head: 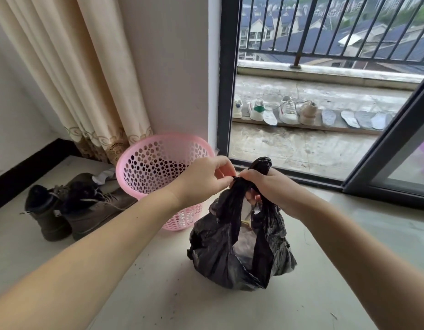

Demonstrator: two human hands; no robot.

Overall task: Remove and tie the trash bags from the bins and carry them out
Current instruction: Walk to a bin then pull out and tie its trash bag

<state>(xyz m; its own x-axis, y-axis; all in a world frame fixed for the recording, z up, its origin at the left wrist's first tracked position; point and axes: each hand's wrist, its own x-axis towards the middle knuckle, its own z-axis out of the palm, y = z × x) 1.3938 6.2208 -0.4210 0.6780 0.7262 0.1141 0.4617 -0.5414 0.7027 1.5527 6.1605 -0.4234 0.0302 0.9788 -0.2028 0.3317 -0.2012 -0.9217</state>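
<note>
A black trash bag (239, 253) stands on the pale floor, out of its bin, with rubbish showing through the gap between its two gathered handles. My right hand (270, 189) grips the bunched top of the bag, and a tuft of black plastic sticks up above its fingers. My left hand (206, 179) pinches the other strand of the bag at the same spot. Just behind and left of the bag stands a pink perforated bin (158, 163), tilted toward me, with no bag in it.
A pair of dark boots (70, 208) lies left of the bin, with crumpled paper (104, 176) behind them. A beige curtain (82, 75) hangs at the wall corner. The sliding door (392, 148) is open to a balcony with sneakers (287, 110) and insoles along a ledge.
</note>
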